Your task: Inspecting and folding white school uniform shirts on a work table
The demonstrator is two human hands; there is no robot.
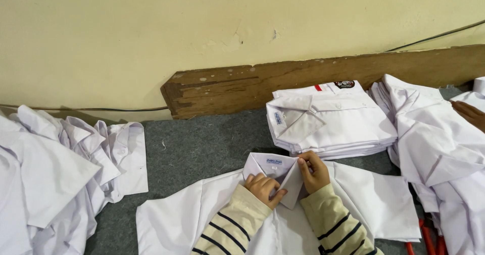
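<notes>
Nearest the camera, on grey carpet [202, 144], a white shirt [202, 214] lies spread flat. The left hand [262, 188] and right hand [313, 171] pinch its collar [273, 165], fingers apparently curled on the fabric. Beyond sits a folded shirt stack [331, 121], then a wooden board [303, 81] against the wall.

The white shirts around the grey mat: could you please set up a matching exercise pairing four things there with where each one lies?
Things:
1. folded shirt stack
2. loose shirt heap
3. spread shirt
4. wooden board

Places:
A. along the foot of the wall
B. far left of the mat
C. under the left hand and right hand
D. just beyond the hands, right of centre

Pairs: 1-D, 2-B, 3-C, 4-A
</notes>
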